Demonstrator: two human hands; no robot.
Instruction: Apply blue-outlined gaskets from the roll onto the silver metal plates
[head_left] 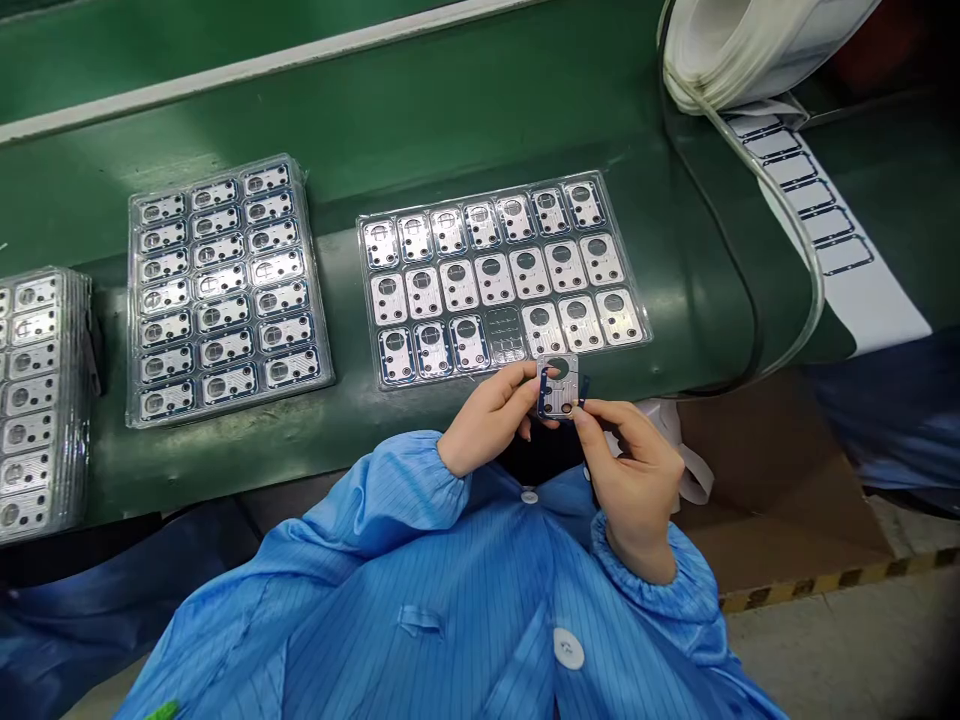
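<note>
Looks forward and steeply down from the wearer's head, over a blue striped cloth smock with white buttons (465, 600), nearest to the lens and filling the lower middle. Sits above and close behind the bare left hand (487, 415) and the bare right hand (637, 460), both below mid-height. Faces across a long, smooth green work surface (345, 260), slanting upward to the right. Reaches leftward to a stack of clear plastic trays (81, 390), cut off by the edge, and rightward to a thick white roll of strip (712, 60), cropped at the top. Takes in grey floor (847, 645) at lower right.
</note>
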